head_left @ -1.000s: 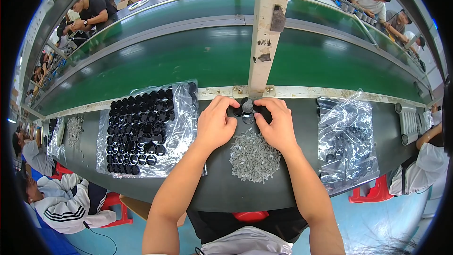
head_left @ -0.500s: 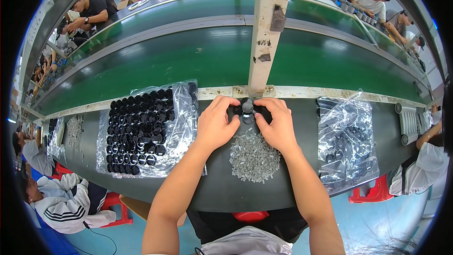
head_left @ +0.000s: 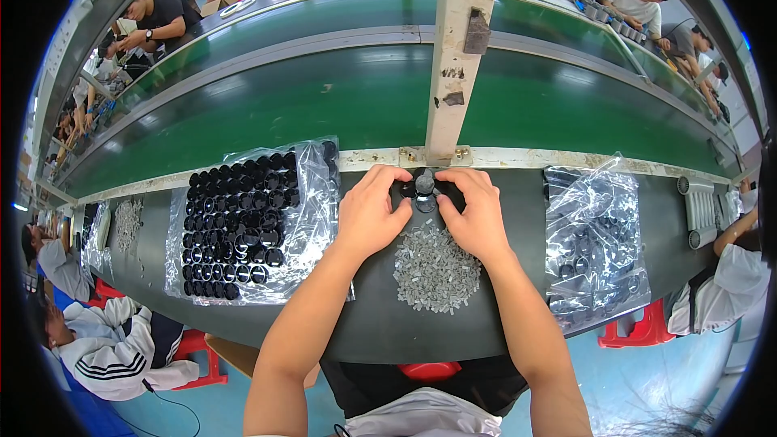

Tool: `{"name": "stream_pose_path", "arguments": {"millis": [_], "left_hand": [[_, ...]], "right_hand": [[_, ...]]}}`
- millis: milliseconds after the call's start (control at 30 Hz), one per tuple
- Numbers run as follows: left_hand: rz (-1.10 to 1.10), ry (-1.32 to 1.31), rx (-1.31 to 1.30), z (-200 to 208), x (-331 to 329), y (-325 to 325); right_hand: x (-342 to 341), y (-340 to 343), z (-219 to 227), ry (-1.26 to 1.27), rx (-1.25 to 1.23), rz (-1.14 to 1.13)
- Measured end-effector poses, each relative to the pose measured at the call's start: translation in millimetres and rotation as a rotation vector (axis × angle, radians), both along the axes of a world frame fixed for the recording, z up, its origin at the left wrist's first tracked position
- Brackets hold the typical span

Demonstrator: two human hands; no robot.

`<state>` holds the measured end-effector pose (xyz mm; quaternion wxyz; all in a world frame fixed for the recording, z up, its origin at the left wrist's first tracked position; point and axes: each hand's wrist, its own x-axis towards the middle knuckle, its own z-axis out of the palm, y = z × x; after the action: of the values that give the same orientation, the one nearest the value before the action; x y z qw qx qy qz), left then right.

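A small cluster of round black caps [head_left: 425,203] lies at the far side of the dark table, with a grey disc-like top [head_left: 424,182] among them. From the left, my left hand [head_left: 372,209] curls round the cluster, thumb and index finger at its edge. My right hand [head_left: 476,210] closes in from the other side in the same way, thumb and fingers against the caps. My fingers partly cover the outer caps. Just nearer to me, between my forearms, spreads a heap of small grey translucent pieces [head_left: 437,271].
Left of my arm, rows of black caps [head_left: 235,235] lie on a clear plastic bag [head_left: 316,218]. Another clear bag [head_left: 595,251] with dark caps lies at the right. A white post [head_left: 457,65] rises beyond my hands, before the green conveyor [head_left: 283,89]. People sit on both sides.
My hands and the caps between them have stayed in place. A pale mark on the green belt has shifted slightly left. People at the far right have moved a little.
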<state>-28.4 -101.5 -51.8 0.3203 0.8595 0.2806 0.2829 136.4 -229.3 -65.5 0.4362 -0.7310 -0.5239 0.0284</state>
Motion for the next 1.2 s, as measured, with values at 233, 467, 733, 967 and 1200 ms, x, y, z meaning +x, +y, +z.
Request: {"name": "stream_pose_path", "arguments": {"millis": [233,467,733,967,1200], "left_hand": [[-0.004,-0.004,0.016,-2,0,1],[-0.006,-0.002,0.013,-3,0,1],[0.002,-0.021,0.048,-7,1,3],[0.060,-0.075,0.071,-14,2,5],[0.090,-0.053,0.033,-13,1,5]], "right_hand": [[0,0,0,-0.011,0.006,0.008],[0,0,-1,-0.043,0.015,0.008],[0,0,-3,-0.041,0.008,-0.027],[2,0,-6,-0.056,0.044,-0.049],[-6,0,-2,-0.035,0.019,-0.068]]}}
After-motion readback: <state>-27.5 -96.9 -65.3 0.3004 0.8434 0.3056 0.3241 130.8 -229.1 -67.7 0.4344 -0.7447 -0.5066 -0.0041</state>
